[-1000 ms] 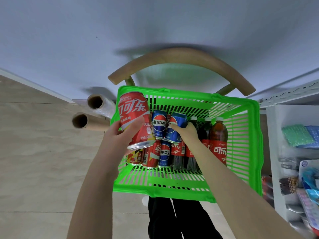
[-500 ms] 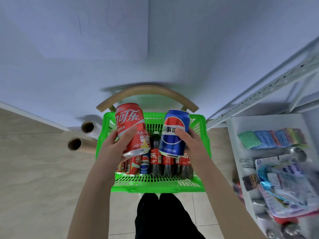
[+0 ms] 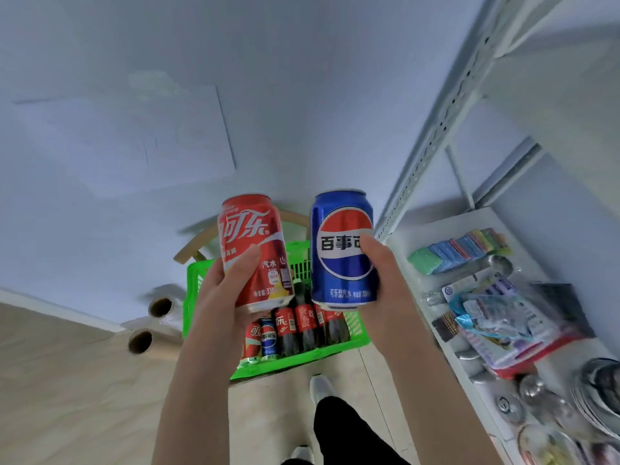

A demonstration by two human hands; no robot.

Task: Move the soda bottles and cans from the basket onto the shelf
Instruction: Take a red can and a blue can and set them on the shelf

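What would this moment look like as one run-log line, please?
left hand: holds red can | right hand: holds blue can | basket: holds bottles, cans | stage: both held above basket

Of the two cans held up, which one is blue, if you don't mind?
The Pepsi can in the right hand; the other can, gripped by the left hand, is red.

Pale blue wall (image 3: pixel 302 78); beige floor (image 3: pixel 67 380); curved wooden chair back (image 3: pixel 193 245); two film rolls (image 3: pixel 161 307) against baseboard.
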